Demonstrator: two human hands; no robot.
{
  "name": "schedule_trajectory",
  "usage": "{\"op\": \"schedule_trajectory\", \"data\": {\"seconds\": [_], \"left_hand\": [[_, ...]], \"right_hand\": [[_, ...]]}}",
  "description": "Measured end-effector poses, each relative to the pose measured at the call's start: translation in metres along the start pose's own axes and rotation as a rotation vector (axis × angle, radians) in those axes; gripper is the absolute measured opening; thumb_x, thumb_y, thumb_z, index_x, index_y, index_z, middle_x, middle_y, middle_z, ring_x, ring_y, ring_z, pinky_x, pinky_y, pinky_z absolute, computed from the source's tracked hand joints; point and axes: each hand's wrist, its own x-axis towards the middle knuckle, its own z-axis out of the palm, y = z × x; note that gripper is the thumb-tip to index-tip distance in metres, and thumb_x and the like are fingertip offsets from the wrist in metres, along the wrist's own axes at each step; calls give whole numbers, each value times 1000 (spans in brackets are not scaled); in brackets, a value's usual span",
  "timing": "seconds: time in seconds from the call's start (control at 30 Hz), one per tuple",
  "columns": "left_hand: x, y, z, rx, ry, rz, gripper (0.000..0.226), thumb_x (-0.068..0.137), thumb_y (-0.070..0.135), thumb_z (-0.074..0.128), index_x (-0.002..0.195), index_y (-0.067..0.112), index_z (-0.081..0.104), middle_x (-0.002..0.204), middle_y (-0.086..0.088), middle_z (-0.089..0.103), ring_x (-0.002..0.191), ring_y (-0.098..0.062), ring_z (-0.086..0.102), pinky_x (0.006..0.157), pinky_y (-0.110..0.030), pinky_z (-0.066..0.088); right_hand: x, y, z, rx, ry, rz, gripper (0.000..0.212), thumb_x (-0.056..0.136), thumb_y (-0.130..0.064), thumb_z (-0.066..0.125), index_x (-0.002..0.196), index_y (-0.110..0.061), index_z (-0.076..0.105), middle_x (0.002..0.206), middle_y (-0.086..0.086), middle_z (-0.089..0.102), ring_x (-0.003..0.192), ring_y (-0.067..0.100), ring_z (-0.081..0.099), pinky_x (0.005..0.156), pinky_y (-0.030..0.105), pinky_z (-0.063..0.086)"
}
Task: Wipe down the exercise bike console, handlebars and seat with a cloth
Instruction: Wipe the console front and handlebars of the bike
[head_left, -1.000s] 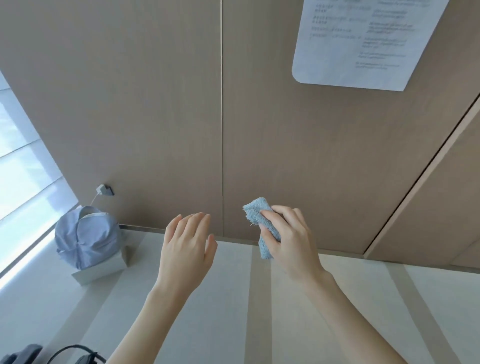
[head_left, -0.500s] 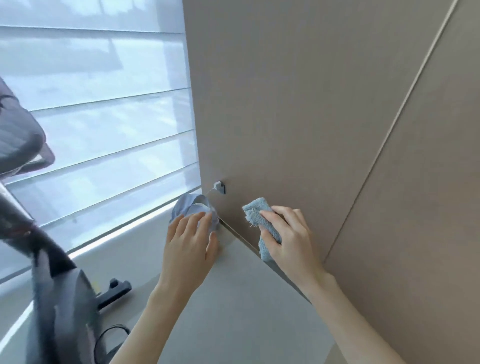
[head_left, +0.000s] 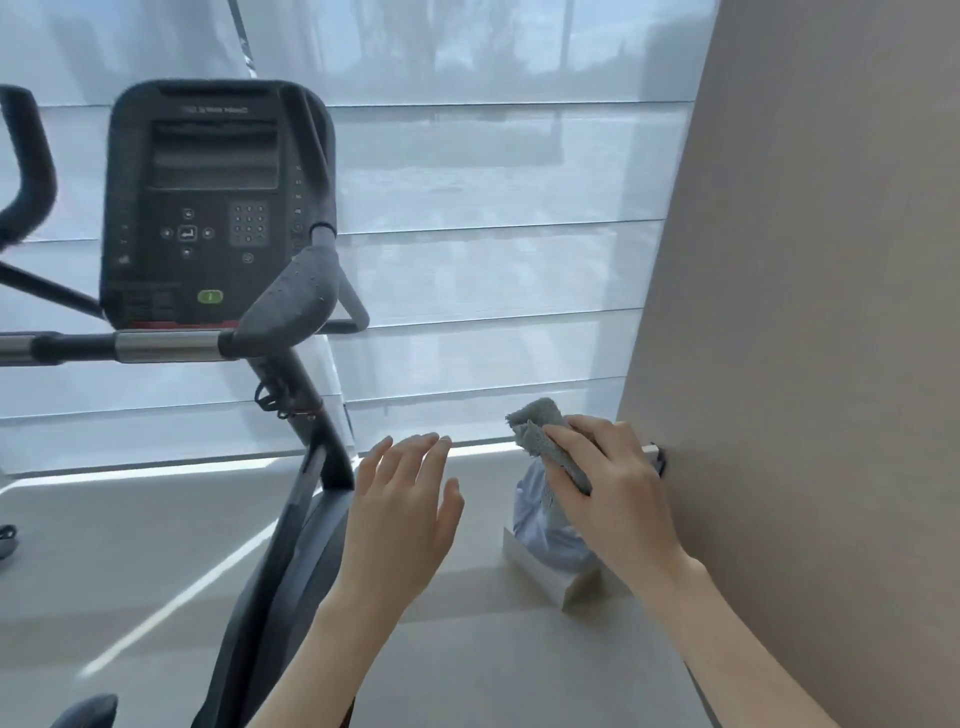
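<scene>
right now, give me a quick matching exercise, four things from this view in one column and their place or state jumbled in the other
Things:
1 cloth
2 left hand
3 console
4 white box

Places or states:
a upper left, with a green button
b on the floor, holding a blue bag
c bunched in the right hand
d fingers straight, holding nothing

Pairs: 1-c, 2-d, 3-a, 4-b

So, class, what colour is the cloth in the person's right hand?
Pale blue-grey; the cloth, gripped by the right hand, shows best in the head view.
</scene>
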Motion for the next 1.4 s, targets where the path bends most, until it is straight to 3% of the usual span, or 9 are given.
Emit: {"op": "schedule_trajectory", "data": {"seconds": [0.1, 0.33, 0.57, 0.7, 0.8, 0.9, 1.17, 1.4], "left_hand": [[38, -16, 28, 37, 53, -12, 40, 89, 24, 42, 114, 3, 65, 112, -10, 67, 105, -26, 62, 100, -48, 44], [160, -66, 88, 115, 126, -73, 40, 89, 24, 40, 113, 4, 66, 113, -8, 67, 107, -23, 62, 103, -45, 42], [262, -117, 115, 240, 159, -95, 38, 89, 22, 44, 115, 3, 65, 114, -9, 66, 108, -25, 61, 102, -46, 43], [297, -145, 131, 325, 180, -141, 35, 85, 19, 59, 116, 4, 65, 116, -9, 66, 110, -24, 61, 106, -44, 39], [323, -160, 138, 413, 195, -201, 36, 84, 22, 61, 117, 7, 65, 117, -7, 66, 111, -22, 60, 108, -41, 33], [346, -171, 141, 506, 209, -283, 38, 87, 27, 55, 120, 9, 63, 119, -6, 65, 113, -21, 59, 109, -39, 30], [395, -175, 130, 749, 275, -541, 40, 91, 25, 46, 123, 5, 60, 123, -8, 62, 117, -22, 56, 109, -44, 34], [419, -177, 105, 978, 284, -703, 39, 92, 23, 46, 124, 3, 59, 125, -9, 61, 119, -23, 54, 108, -46, 34]], "right_hand": [[34, 26, 44, 71, -26, -31, 26, 72, -4, 79, 96, -6, 73, 97, 8, 69, 79, 31, 61, 65, 34, 55], [148, 85, 151, 180, -13, -128, 23, 76, -8, 74, 99, -8, 72, 99, 5, 68, 81, 28, 60, 62, 36, 55], [251, 111, 239, 308, 33, -177, 22, 78, -9, 68, 100, -9, 72, 100, 4, 67, 81, 28, 58, 63, 35, 53], [298, 121, 289, 409, 31, -227, 22, 80, -9, 67, 102, -7, 71, 102, 7, 67, 84, 30, 58, 66, 38, 53], [336, 122, 326, 533, 25, -272, 23, 86, -16, 60, 104, -7, 71, 106, 7, 66, 90, 29, 58, 73, 37, 51], [373, 119, 360, 672, 29, -354, 27, 89, -21, 54, 105, -8, 70, 108, 7, 65, 92, 27, 56, 79, 25, 44], [461, 108, 433, 1004, -3, -581, 25, 89, -20, 57, 107, -7, 69, 111, 7, 63, 93, 23, 52, 82, 19, 40], [535, 58, 453, 1337, 69, -623, 20, 88, -14, 65, 107, -9, 66, 110, 4, 62, 98, 21, 53, 89, 18, 39]]}}
